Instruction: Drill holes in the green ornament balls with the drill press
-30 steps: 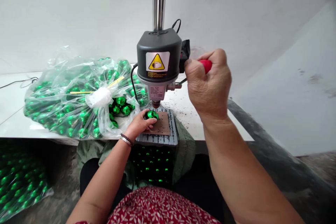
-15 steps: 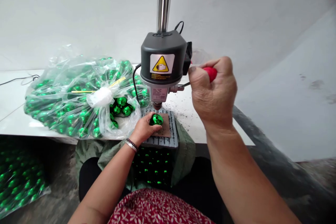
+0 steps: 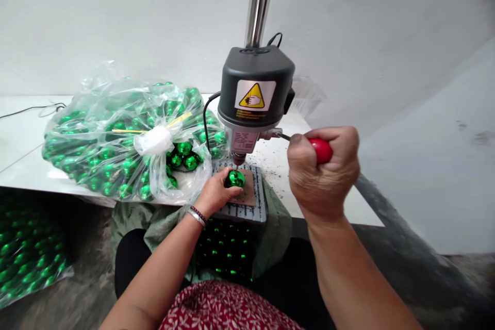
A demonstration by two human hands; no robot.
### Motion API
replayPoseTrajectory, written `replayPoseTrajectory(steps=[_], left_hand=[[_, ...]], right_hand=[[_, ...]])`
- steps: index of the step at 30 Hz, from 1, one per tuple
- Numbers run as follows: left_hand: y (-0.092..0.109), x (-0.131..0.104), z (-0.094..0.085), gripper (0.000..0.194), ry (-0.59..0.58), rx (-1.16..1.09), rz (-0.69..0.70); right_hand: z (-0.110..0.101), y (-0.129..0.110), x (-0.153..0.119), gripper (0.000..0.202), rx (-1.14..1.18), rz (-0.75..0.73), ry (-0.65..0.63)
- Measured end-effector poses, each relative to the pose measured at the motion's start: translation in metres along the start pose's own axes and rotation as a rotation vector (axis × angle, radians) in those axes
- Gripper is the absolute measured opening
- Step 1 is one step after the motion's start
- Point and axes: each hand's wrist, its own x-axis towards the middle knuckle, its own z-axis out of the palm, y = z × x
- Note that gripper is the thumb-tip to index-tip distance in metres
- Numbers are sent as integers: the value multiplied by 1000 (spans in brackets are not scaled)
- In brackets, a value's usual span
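Observation:
Under a small drill press point(image 3: 257, 77), my left hand point(image 3: 217, 192) grips a shiny green bauble point(image 3: 236, 179) between thumb and fingers. The bauble rests on a brown board point(image 3: 250, 193) laid over the grey base plate point(image 3: 261, 185). The drill bit comes down to the bauble's top; whether it has gone in I cannot tell. My right hand point(image 3: 324, 175) is wrapped round the red knob point(image 3: 322, 151) of the press's feed lever, to the right of the machine.
A large clear plastic bag point(image 3: 150, 139) of green baubles lies left of the press, its mouth open. Another bag of baubles point(image 3: 31, 252) sits low at the left. More baubles point(image 3: 226, 245) show below the base plate. Dark shavings litter the white table point(image 3: 358, 201).
My right hand has pulled the lever knob downward. The view has shifted slightly, so the press appears further right. My left hand keeps its hold on the bauble.

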Motion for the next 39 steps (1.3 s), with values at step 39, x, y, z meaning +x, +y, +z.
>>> replayPoseTrajectory(steps=[39], left_hand=[[-5,-60,-73,51,-19,-5,44]], right_hand=[[23,-21,68,24,-32,515,-173]])
